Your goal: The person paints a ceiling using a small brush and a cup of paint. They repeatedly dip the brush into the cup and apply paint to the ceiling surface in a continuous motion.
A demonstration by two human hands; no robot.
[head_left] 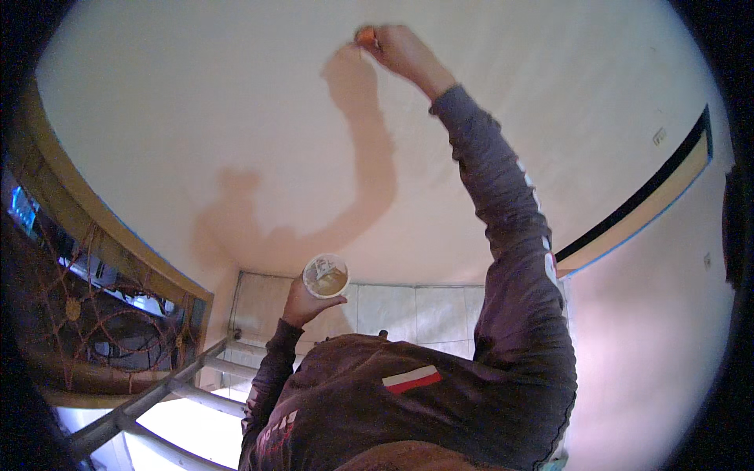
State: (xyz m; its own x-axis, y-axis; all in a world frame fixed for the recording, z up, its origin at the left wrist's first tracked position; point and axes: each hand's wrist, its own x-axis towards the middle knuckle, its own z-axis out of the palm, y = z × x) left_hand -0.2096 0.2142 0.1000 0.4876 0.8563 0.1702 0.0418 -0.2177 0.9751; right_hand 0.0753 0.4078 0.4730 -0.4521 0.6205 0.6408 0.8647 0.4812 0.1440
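My left hand [302, 306] is wrapped round a white round tub [325, 297] at chest height. Its open top faces up, with pale beige stuff inside and whitish smears along the inner wall. High up against the pale wall [259, 102], my right arm is stretched out. My right hand [398, 53] is closed on a small tool with an orange handle [366, 36]. The working end is too small and too hidden for me to tell its kind. The shadow of my arm falls on the wall just left of that hand.
A metal ladder [181, 386] stands at the lower left, beside a window with an ornate grille [118, 322]. White tiles [385, 314] run below the painted wall. At the right are a dark-topped frame [652, 206] edged with blue and a small wall plate [659, 137].
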